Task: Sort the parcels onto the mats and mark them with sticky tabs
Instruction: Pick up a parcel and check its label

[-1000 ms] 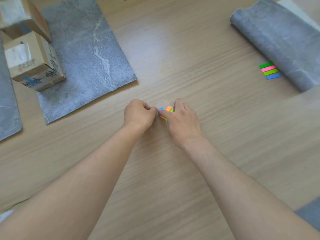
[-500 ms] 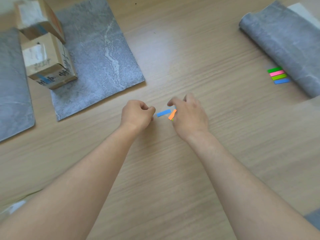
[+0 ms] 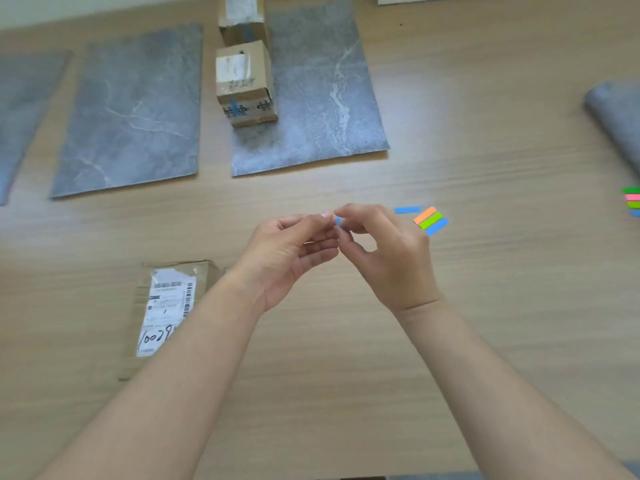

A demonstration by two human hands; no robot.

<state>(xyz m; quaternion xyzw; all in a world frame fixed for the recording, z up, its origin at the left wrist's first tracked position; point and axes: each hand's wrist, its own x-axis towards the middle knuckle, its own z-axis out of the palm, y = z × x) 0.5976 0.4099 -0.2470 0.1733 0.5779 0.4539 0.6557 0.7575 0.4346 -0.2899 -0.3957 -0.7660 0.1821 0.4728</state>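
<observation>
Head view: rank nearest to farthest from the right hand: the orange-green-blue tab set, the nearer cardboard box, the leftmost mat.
1. tab set, just beside the right hand, on its right.
2. nearer cardboard box, ahead and to the left.
3. leftmost mat, at the far left edge.

The pale desk point(image 3: 485, 306) shows fine wood grain with a soft sheen. The flat grey marble-veined mats point(image 3: 131, 112) look matt. The small brown box point(image 3: 244, 84) and the flat brown parcel point(image 3: 133, 327) are dull cardboard with white paper labels. The bright sticky tabs point(image 3: 431, 220) look smooth.
</observation>
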